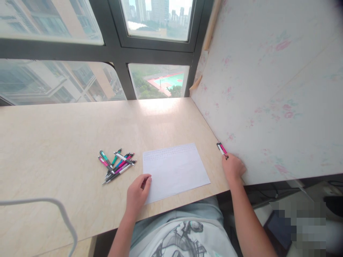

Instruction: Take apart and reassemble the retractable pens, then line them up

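A sheet of paper [175,173] lies on the desk before me, with lines of small handwriting along its top. My left hand [138,192] rests at its lower left edge, fingers loosely curled and the thumb side touching the paper. At the right, beside the wall, my right hand [233,167] is closed around the near end of pens [222,148], at least one pink and one white. How many the palm hides I cannot tell. Left of the paper lies a loose pile of several pens [118,166], in green, pink, blue, purple and white, some crossing over others.
The pale desk [66,142] runs back to dark window frames [158,53]. A flowered wall [268,107] borders it on the right. A grey cable [63,210] curves over the front left. Dark cables [273,192] show below the wall's edge at the right.
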{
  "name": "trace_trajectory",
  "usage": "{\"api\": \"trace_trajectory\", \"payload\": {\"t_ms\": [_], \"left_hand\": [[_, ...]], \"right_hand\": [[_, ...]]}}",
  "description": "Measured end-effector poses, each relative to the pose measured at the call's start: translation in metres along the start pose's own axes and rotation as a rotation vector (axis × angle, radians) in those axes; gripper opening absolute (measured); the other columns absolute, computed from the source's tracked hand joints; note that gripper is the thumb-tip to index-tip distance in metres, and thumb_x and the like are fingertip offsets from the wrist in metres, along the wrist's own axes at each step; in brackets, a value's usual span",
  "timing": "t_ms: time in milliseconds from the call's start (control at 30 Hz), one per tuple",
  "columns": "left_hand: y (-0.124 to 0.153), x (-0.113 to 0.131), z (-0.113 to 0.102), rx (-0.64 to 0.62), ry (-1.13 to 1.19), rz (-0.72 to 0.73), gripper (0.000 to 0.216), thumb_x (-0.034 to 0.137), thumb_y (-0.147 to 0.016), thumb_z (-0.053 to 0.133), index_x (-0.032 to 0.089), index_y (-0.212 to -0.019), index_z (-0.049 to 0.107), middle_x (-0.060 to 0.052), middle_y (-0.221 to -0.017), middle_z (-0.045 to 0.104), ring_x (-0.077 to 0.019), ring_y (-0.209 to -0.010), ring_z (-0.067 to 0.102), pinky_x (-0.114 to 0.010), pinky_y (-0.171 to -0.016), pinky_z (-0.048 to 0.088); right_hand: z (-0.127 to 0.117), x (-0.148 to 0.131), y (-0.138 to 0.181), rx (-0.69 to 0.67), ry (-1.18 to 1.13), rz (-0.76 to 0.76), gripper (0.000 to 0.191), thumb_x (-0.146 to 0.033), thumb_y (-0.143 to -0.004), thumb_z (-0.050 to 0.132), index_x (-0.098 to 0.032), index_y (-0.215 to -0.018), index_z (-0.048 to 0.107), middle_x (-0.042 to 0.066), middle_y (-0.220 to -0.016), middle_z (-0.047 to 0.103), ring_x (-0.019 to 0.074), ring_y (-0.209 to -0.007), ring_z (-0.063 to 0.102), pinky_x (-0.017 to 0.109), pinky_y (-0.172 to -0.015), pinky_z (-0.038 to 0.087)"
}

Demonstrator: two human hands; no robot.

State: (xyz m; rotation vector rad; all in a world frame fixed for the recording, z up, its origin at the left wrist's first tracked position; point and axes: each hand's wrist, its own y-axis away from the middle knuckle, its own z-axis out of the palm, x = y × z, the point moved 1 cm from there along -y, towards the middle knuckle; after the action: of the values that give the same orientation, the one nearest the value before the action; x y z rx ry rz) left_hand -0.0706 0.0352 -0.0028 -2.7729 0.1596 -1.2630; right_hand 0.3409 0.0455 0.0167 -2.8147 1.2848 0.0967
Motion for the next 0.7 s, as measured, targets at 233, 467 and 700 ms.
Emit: {"api": "trace_trajectory", "payload": {"t_ms": [233, 467, 700], "left_hand": [[0.0, 0.001, 0.0, -0.008, -0.001, 0.005, 0.022, 0.038, -0.089, 0.051, 0.021, -0.091, 0.065, -0.004, -0.087, 0.071, -0.0193, -0.076, 0.065, -0.029, -0.069, 0.05], [0.0, 0.004, -0.001, -0.008, 0.007, -0.001, 0.021, 0.037, -0.089, 0.05, 0.021, -0.091, 0.064, -0.005, -0.085, 0.07, -0.0198, -0.074, 0.064, -0.03, -0.069, 0.05], [0.005, 0.011, -0.002, 0.032, 0.177, -0.083, 0.021, 0.035, -0.087, 0.051, 0.02, -0.09, 0.065, -0.007, -0.085, 0.07, -0.0205, -0.076, 0.065, -0.032, -0.07, 0.052]], "right_hand": [[-0.001, -0.003, 0.0, 0.011, -0.006, 0.043, 0.033, -0.039, -0.093, 0.045, -0.024, -0.105, 0.071, 0.015, -0.094, 0.07, 0.0279, -0.086, 0.066, 0.038, -0.071, 0.047], [-0.004, -0.005, 0.009, 0.085, -0.067, -0.003, 0.031, -0.038, -0.089, 0.049, -0.024, -0.107, 0.071, 0.012, -0.091, 0.071, 0.0259, -0.079, 0.064, 0.033, -0.066, 0.043], [0.022, -0.041, 0.054, 0.073, -0.445, -0.54, 0.032, -0.035, -0.087, 0.047, -0.016, -0.094, 0.072, 0.01, -0.085, 0.072, 0.0206, -0.073, 0.062, 0.028, -0.065, 0.042]]}}
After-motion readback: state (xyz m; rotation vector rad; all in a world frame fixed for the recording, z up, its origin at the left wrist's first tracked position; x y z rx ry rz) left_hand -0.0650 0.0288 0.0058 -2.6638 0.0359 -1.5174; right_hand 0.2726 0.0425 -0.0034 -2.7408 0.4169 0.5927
